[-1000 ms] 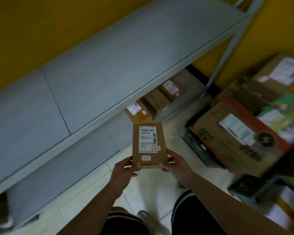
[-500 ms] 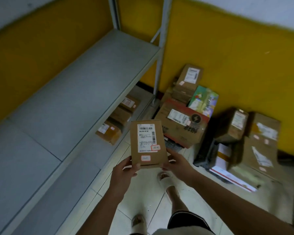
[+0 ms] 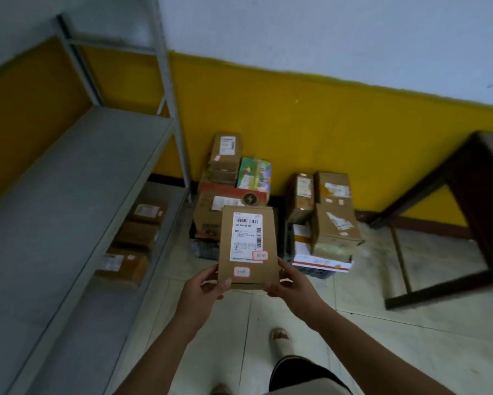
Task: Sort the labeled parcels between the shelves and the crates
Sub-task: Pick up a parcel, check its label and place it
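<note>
**Centre of frame.** Your left grip [image 3: 202, 292] and right grip [image 3: 293, 286] each clasp a lower corner of the parcel [image 3: 256, 276], thumbs on its face. This tilts the barcode label [image 3: 246, 238] and the red-edged stickers [image 3: 241, 271] up toward you for reading. The parcel hangs above the floor [image 3: 353, 337], between the grey shelf [image 3: 68, 195] at left and the stacked boxes [image 3: 225, 155] against the yellow wall [image 3: 325, 124]. Likely step: checking the label before choosing a destination.

Bare forearms [image 3: 165, 346], dark shorts [image 3: 305, 372] (a pale band along one edge), pale slippers [image 3: 280, 337]
</note>
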Demonstrator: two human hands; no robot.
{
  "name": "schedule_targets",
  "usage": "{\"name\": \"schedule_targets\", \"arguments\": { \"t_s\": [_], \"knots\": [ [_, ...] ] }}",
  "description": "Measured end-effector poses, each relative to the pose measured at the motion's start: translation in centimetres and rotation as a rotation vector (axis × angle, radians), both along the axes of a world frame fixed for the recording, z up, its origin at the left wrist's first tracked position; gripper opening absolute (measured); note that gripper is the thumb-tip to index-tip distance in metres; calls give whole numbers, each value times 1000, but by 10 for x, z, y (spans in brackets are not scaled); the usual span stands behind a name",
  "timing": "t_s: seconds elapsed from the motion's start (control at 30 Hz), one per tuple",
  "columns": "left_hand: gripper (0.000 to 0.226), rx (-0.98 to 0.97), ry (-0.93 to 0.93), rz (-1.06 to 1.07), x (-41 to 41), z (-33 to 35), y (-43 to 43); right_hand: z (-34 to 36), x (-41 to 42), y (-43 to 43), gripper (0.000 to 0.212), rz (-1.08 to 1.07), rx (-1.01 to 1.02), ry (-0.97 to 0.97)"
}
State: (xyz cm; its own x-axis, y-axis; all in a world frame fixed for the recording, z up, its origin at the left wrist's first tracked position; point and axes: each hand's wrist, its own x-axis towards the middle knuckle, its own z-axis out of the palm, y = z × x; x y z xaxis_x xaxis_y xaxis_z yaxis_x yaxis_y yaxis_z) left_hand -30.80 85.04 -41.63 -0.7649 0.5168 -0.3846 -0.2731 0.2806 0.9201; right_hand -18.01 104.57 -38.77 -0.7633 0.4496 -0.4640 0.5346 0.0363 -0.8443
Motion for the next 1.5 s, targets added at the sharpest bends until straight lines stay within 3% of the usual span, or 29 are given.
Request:
{"name": "schedule_targets", "arguments": {
  "t_s": [0.37, 0.73, 0.97, 1.17, 1.4, 1.5],
  "knots": [
    [40, -29, -3, -194, 31, 3, 171, 0, 69, 146, 69, -161, 19, 52],
    [51, -125, 35, -180, 45, 26, 347, 0, 81, 314, 69, -241, -26, 149],
    [52, -184, 14, -159, 21, 20, 371, -17, 52, 344, 68, -204, -55, 137],
    [57, -273, -73, -207, -29, -26, 384, -53, 16, 352, 60, -252, -106, 32],
    [40, -356, -217, -404, -106, -85, 431, -90, -42, 372, 59, -398, -105, -150],
    [43, -390, -246, -500, -135, -98, 457, -106, -65, 383, 58, -433, -79, -198]
  ]
}}
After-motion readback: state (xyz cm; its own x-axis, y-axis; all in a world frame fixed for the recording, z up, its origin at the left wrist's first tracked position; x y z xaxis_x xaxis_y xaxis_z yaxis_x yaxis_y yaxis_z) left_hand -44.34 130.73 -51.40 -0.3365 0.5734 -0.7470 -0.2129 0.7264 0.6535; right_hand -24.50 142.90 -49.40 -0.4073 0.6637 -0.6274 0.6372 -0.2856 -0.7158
